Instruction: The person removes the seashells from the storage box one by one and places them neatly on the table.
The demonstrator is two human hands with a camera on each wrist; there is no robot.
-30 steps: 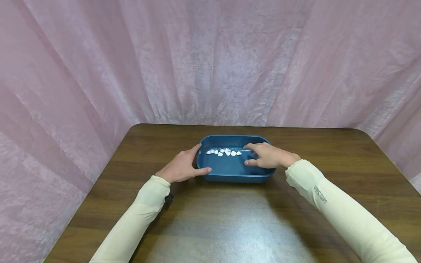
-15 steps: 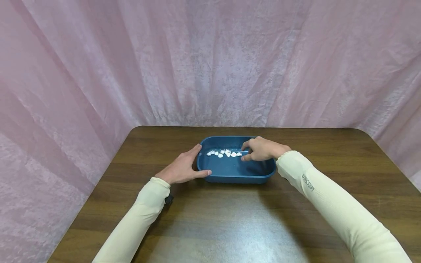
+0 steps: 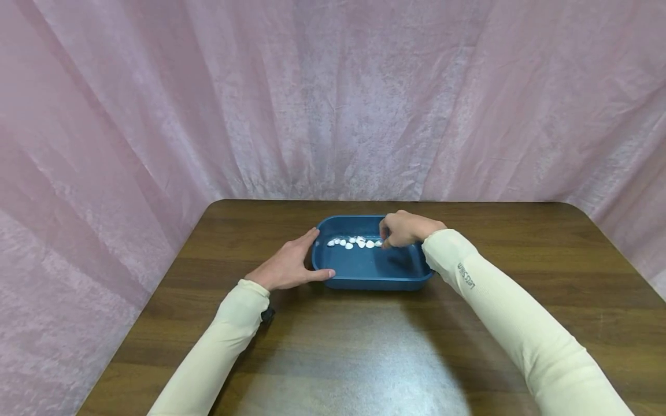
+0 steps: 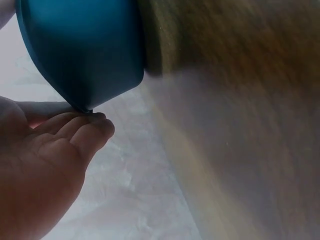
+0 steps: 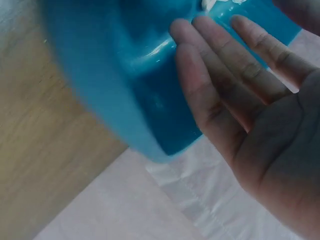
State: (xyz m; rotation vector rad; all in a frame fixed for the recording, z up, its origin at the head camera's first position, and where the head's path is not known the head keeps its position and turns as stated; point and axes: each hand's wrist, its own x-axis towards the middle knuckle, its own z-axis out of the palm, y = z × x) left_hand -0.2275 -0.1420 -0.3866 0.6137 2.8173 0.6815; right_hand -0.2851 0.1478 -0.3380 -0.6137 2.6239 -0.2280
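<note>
A blue rectangular plastic basin (image 3: 359,267) stands on the table, with several small white pebble-like pieces (image 3: 348,245) in an uneven row across its floor. My left hand (image 3: 288,264) spans the basin's left end, its fingers at the far-left rim and its thumb on the near-left corner. In the left wrist view its extended fingers touch the rim of the basin (image 4: 95,45). My right hand (image 3: 408,229) reaches down inside the right half, thumb and index finger apart around the rightmost white piece (image 3: 378,244). The right wrist view shows its fingers loosely extended near a white piece (image 5: 208,4).
The brown wood-grain table (image 3: 343,346) extends around the basin on all sides. A pink velvety curtain (image 3: 333,104) hangs behind it and at both sides. Something small and black (image 3: 267,315) sits at the left wrist.
My right hand has moved left and farther into the basin, its fingers drawing closer around the rightmost white piece. The left hand and the basin stay in place.
</note>
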